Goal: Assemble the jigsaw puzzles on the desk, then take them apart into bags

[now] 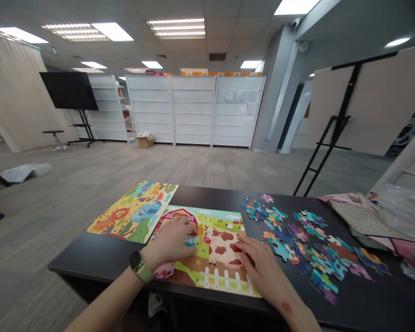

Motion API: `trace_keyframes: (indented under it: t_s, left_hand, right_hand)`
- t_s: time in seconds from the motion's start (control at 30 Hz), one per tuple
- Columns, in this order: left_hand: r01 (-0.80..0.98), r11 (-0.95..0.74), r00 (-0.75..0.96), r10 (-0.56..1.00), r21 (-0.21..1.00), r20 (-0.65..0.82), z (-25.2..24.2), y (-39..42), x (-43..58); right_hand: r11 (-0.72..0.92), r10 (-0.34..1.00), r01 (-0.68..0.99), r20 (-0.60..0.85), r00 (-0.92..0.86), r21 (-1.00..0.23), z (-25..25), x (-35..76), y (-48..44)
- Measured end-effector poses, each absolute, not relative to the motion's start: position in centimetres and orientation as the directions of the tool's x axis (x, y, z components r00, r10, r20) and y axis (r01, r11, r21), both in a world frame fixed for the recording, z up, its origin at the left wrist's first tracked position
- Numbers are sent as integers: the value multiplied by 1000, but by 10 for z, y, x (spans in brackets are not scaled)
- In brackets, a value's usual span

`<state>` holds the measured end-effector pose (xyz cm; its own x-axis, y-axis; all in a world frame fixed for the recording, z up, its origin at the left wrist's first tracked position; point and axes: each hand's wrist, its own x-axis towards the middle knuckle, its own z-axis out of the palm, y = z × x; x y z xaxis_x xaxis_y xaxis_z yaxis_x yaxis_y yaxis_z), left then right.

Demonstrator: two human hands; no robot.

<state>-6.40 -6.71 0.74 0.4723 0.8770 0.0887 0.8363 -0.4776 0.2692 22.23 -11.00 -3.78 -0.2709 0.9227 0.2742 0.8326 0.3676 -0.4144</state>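
My left hand (pixel 169 242) lies on a farm jigsaw puzzle (pixel 221 253) showing a red barn, a cow and a white fence. Its fingertips pinch a small piece (pixel 190 240) near the barn. My right hand (pixel 254 263) rests its spread fingertips on the cow's side, holding nothing. A dark smartwatch (pixel 137 262) with a green strap circles my left wrist. Left of the farm picture lies a second, colourful assembled puzzle (pixel 133 212). Several loose jigsaw pieces (pixel 318 253) are heaped to the right of my right hand on the black table (pixel 359 297).
Patterned cloth (pixel 361 220) and a clear plastic bag (pixel 406 207) lie at the table's right end. The table's near edge runs just below my forearms. Beyond its far edge lies carpet, with a black-framed panel stand (pixel 332 138) to the right and white shelving (pixel 193 110) at the back.
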Motion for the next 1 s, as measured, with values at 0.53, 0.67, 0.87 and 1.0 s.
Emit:
trace_keyframes:
  t_s: [0.53, 0.67, 0.87, 1.0]
  left_hand:
    - [808, -521, 534, 845, 274, 31, 2, -63, -15]
    - [829, -492, 494, 867, 265, 64, -3, -49, 1]
    - [860, -450, 431, 893, 241, 128, -6, -45, 10]
    - [884, -420, 392, 905, 206, 165, -11, -44, 17]
  right_hand:
    - [348, 874, 853, 464, -145, -388, -32, 228, -127]
    - [371, 860, 841, 486, -153, -393, -35, 225, -130]
    - [549, 823, 727, 417, -385, -413, -20, 224, -140]
    - [663, 746, 608, 441, -498, -436, -16, 230, -143]
